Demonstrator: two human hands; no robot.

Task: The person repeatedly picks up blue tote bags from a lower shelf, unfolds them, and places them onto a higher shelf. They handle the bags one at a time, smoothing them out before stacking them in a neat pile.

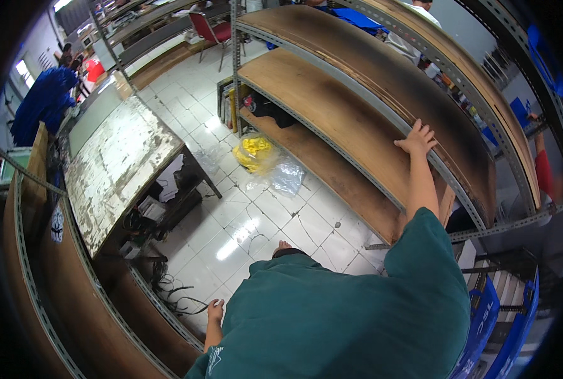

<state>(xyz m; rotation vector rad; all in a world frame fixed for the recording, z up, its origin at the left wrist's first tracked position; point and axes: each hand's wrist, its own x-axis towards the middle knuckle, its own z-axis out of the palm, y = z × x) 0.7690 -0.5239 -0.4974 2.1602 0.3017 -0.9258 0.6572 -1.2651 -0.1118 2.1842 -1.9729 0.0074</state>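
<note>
My right hand [418,140] reaches out to the wooden shelf rack on the right. Its fingers are spread over the metal edge of a shelf board [357,69] with a dark, worn surface. Below it lies a lighter brown shelf board [319,95]. Low on the left hangs my left hand [215,311], its fingers curled. A small pale spot shows at those fingers, too small to make out. Thin dark straps or cables [179,300] lie just beside it; I cannot tell whether they touch.
A worn white-topped table [126,161] stands at left, papers beneath it. Yellow material in a clear plastic bag [254,153] and a loose clear bag [287,177] lie on the tiled floor [243,215]. Empty-looking shelving [73,284] borders the lower left. A red chair [215,31] stands far back.
</note>
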